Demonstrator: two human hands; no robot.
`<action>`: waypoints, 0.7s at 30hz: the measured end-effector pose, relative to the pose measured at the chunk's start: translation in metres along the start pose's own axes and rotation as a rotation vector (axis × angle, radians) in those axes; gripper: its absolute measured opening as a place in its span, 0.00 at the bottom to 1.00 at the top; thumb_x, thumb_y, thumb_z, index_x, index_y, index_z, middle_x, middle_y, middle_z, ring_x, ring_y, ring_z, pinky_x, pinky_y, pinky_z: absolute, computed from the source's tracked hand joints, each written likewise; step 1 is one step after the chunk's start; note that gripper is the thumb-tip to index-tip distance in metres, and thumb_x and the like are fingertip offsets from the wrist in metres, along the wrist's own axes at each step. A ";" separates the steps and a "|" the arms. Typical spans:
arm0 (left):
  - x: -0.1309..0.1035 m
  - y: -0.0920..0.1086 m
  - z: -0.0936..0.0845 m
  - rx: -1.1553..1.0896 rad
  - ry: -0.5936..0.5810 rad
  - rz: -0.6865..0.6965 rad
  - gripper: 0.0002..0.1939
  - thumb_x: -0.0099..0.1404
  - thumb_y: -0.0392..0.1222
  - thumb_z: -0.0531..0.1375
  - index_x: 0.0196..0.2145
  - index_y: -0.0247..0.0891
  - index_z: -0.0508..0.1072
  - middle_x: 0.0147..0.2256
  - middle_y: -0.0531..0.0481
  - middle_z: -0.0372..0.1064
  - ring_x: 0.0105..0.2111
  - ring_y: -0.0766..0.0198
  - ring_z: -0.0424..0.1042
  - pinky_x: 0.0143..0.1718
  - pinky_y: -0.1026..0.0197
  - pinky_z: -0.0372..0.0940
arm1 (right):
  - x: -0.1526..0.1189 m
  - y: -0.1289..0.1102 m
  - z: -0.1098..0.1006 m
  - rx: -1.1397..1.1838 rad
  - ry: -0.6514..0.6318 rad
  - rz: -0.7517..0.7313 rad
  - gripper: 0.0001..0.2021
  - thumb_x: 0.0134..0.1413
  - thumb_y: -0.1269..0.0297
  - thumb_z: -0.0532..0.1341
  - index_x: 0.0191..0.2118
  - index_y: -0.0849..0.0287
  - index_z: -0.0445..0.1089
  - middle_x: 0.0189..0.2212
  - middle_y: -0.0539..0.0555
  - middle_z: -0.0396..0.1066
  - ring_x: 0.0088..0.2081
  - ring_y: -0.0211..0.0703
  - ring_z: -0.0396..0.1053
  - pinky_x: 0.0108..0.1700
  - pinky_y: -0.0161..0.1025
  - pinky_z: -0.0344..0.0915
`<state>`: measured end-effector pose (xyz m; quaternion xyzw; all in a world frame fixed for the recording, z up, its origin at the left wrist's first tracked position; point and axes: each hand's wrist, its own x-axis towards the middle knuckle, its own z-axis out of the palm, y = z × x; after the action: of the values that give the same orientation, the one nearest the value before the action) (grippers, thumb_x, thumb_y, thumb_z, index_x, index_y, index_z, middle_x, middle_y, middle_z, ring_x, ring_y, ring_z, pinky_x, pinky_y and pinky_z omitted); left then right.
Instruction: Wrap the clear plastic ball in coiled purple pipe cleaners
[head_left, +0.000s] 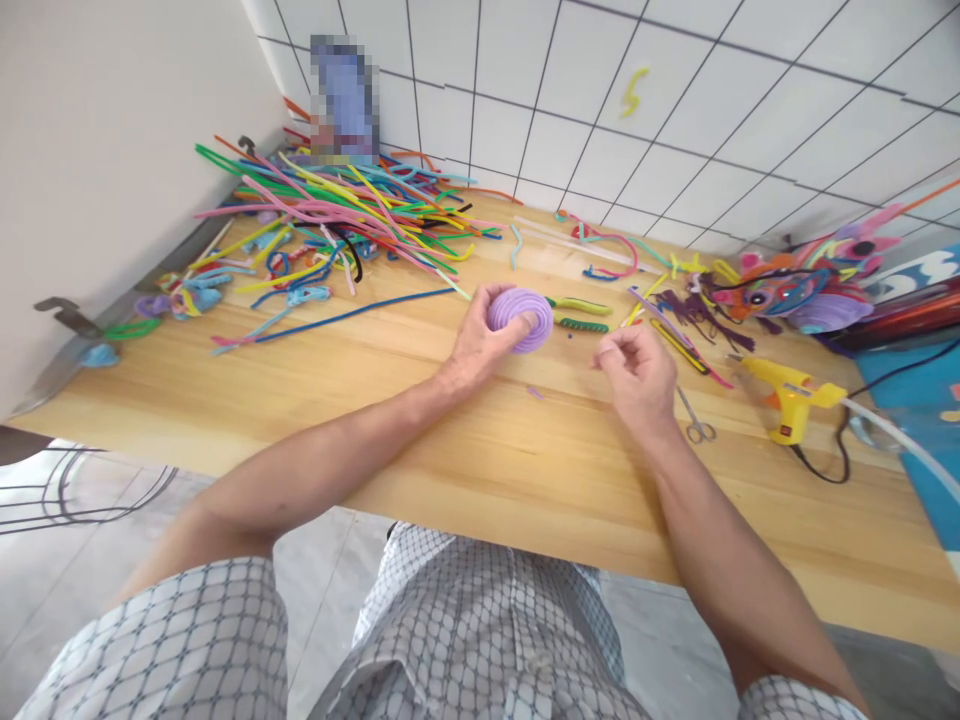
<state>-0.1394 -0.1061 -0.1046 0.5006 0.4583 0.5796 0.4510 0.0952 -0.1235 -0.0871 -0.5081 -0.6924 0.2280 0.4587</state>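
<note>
A purple spiral disc coiled from pipe cleaner (523,321) is gripped in my left hand (486,338), thumb across its face and fingers behind it. My right hand (637,372) hovers over the table to the right of the disc, its fingers curled together in a pinch; whatever they may hold is too small to make out. Behind and between the hands lie green-handled pliers (585,325), partly hidden by the disc. Small scissors (699,428) rest beside my right wrist. A tiny purple scrap (535,392) lies on the wood below the disc.
A heap of many-coloured pipe cleaners (337,205) fills the table's back left. At the right stand a yellow glue gun (795,395) with its cord and a colourful pipe-cleaner figure (795,285). A yellow-and-black craft knife (679,347) lies behind my right hand. A tiled wall (510,90) bounds the back.
</note>
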 end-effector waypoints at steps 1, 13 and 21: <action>0.004 -0.001 -0.002 -0.003 0.055 0.012 0.28 0.62 0.53 0.71 0.54 0.41 0.68 0.53 0.44 0.75 0.53 0.54 0.76 0.59 0.52 0.71 | 0.001 0.001 -0.001 -0.025 0.013 0.009 0.04 0.65 0.60 0.63 0.37 0.52 0.70 0.28 0.47 0.74 0.30 0.41 0.72 0.36 0.40 0.70; 0.013 -0.003 -0.005 -0.004 0.111 0.075 0.24 0.65 0.52 0.70 0.53 0.42 0.68 0.52 0.46 0.75 0.53 0.55 0.76 0.60 0.51 0.70 | -0.008 -0.008 0.018 -0.604 -0.565 -0.054 0.05 0.67 0.64 0.60 0.39 0.55 0.72 0.42 0.59 0.79 0.46 0.55 0.78 0.48 0.47 0.71; 0.023 0.010 -0.014 -0.018 0.197 0.223 0.24 0.64 0.53 0.71 0.51 0.43 0.68 0.51 0.46 0.76 0.52 0.55 0.77 0.60 0.51 0.71 | 0.013 -0.020 -0.019 -0.564 -0.404 0.075 0.03 0.61 0.69 0.59 0.36 0.53 0.69 0.33 0.55 0.78 0.36 0.50 0.76 0.42 0.46 0.71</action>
<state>-0.1566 -0.0861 -0.0920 0.4850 0.4369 0.6764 0.3412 0.1009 -0.1216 -0.0575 -0.5844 -0.7859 0.1404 0.1452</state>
